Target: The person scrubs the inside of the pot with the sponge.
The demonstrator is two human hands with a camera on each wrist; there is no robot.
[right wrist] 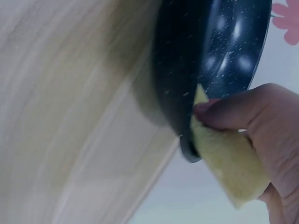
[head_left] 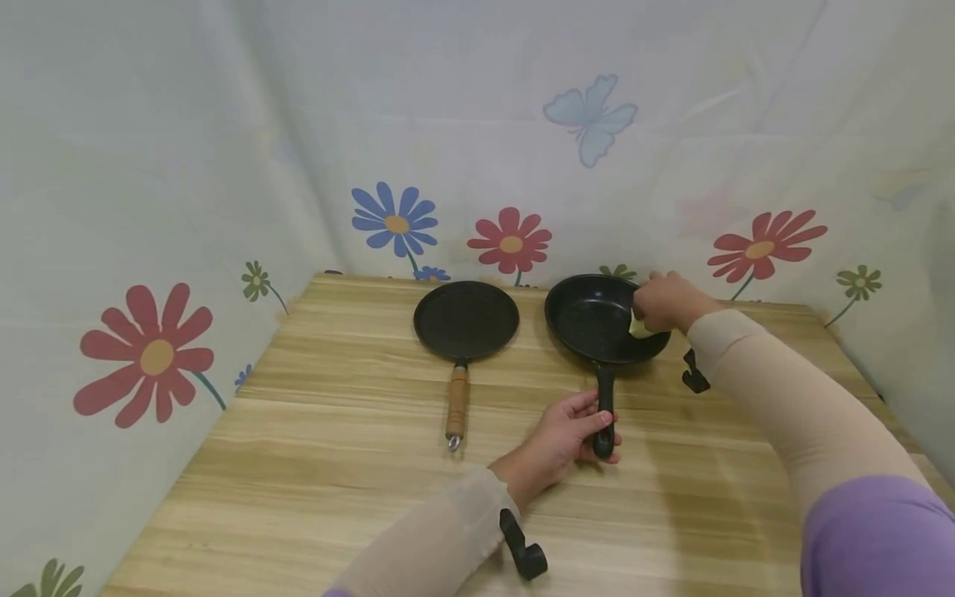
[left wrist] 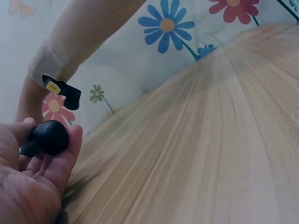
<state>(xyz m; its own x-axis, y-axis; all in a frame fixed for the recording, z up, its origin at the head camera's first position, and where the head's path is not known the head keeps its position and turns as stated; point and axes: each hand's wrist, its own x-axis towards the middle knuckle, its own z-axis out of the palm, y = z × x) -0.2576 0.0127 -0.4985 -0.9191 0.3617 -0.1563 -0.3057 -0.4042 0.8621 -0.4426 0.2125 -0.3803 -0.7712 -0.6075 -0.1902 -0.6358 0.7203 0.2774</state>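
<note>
A black frying pan [head_left: 589,319] stands at the back of the table, its handle [head_left: 605,394] toward me. My left hand [head_left: 555,435] holds that handle, thumb on top and fingers beneath; the left wrist view shows the handle's rounded end [left wrist: 51,137] between thumb and fingers. At the pan's right rim, my right hand [head_left: 666,300] pinches a yellow sponge [right wrist: 229,163]. The right wrist view has the thumb pressing the sponge against the rim, with speckled coating on the pan [right wrist: 233,42]. Part of the sponge is hidden behind the fingers.
Left of the frying pan lies a flat black griddle pan [head_left: 466,319] with a wooden handle [head_left: 458,402]. The wood-grain table [head_left: 336,423] meets a flowered curtain [head_left: 448,124] at the back and sides. Black wrist mounts [head_left: 525,547] stick out from both sleeves.
</note>
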